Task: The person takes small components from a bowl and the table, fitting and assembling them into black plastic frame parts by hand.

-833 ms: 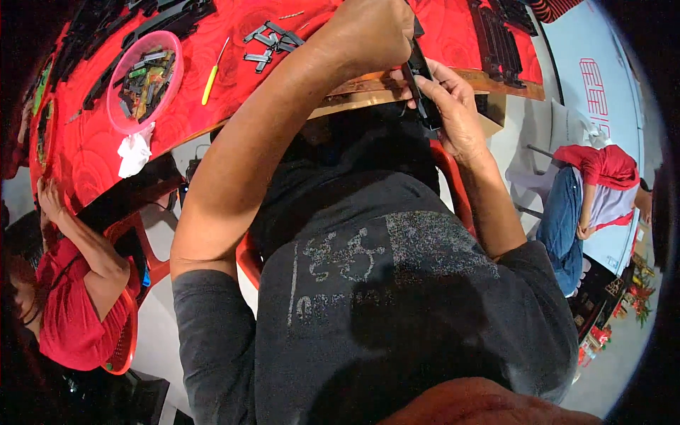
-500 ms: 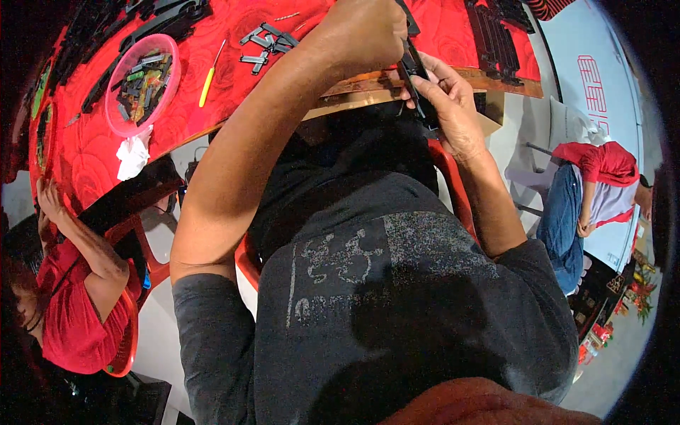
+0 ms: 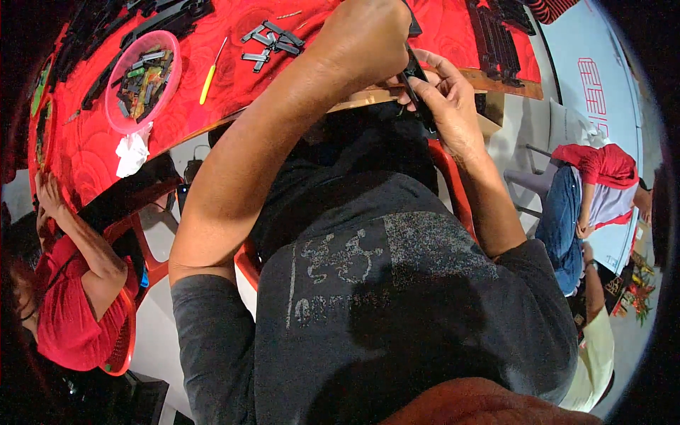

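A long, narrow black part (image 3: 419, 95) is tilted at the table's near edge, one end toward my lap. My right hand (image 3: 448, 99) is closed round it, thumb along its side and fingers behind. My left hand (image 3: 375, 35) is closed in a fist at the part's upper end; its fingertips are turned away, so what they grip is hidden. Left of my left forearm, several small grey and black metal-looking pieces (image 3: 270, 39) lie in a loose pile on the red-covered table (image 3: 212, 106).
A pink-rimmed basket (image 3: 108, 106) holds many small pieces. A yellow-handled screwdriver (image 3: 208, 83) and crumpled white tissue (image 3: 133, 150) lie nearby. Black parts (image 3: 494, 42) line the right side. A person in red (image 3: 78, 304) sits left; another (image 3: 602, 166) sits right.
My left hand has shifted slightly down and right along the black part, its forearm lower. The right hand has barely moved. An arm and a pale sleeve have appeared at the far right.
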Tool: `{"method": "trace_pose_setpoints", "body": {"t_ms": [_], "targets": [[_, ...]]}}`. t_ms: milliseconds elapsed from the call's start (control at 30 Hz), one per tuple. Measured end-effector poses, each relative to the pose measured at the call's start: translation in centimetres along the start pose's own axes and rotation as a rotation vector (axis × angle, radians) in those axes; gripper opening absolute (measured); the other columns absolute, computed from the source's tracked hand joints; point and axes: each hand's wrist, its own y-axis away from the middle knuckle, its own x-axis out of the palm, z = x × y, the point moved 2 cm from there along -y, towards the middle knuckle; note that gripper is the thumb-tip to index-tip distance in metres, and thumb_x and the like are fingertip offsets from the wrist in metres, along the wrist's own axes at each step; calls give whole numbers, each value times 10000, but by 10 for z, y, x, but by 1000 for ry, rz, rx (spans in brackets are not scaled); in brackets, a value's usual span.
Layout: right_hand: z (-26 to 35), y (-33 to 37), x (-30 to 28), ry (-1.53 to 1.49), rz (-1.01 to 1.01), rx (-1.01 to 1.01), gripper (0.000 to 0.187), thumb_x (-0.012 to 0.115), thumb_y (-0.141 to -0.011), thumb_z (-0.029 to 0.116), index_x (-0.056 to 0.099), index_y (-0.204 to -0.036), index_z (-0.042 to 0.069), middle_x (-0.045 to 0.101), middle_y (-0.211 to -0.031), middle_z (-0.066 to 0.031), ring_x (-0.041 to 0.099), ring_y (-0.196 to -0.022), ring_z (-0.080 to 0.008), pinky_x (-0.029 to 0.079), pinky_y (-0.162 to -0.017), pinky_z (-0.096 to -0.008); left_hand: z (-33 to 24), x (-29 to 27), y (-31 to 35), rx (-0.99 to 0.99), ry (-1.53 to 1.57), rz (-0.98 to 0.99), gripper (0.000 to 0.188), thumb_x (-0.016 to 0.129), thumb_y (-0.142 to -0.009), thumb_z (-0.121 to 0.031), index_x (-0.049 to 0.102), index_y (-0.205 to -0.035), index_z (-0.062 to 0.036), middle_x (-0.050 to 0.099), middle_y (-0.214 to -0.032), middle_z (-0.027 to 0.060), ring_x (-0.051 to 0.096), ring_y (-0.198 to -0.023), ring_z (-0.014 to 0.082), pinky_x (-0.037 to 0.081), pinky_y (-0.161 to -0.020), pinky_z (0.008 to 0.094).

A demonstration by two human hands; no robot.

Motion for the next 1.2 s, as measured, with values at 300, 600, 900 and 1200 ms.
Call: {"method": "trace_pose_setpoints", "body": {"t_ms": [300, 600, 900, 1200], "targets": [[5, 2, 2, 53, 17, 10, 402, 564, -894, 35, 429, -1263, -53, 687, -923, -122, 636, -716, -123, 504, -635, -234, -2, 1, 2, -35, -2, 40, 79, 611, -690, -1, 588, -660, 69, 592, -695, 269, 630, -667, 388, 492, -583, 433], [6, 2, 6, 93, 7, 28, 387, 559, -896, 41, 425, -1246, -56, 682, -883, -130, 641, -710, -135, 507, -638, -240, 9, 4, 6, 14, 79, 10, 90, 602, -694, -7, 588, -641, 65, 578, -670, 278, 623, -656, 396, 494, -584, 443], [6, 1, 4, 72, 25, 27, 359, 564, -902, 52, 447, -1227, -45, 689, -919, -141, 653, -707, -142, 510, -614, -239, 13, -1, 10, -42, -25, 42, 72, 598, -696, 8, 575, -639, 46, 551, -633, 247, 598, -610, 392, 473, -550, 426], [4, -2, 3, 43, 15, 46, 345, 558, -907, 55, 459, -1223, -41, 692, -944, -150, 653, -699, -133, 506, -606, -235, 34, 6, 27, 24, 194, -204, 91, 605, -691, -37, 653, -768, -46, 606, -665, 196, 631, -662, 372, 496, -610, 423]]}}
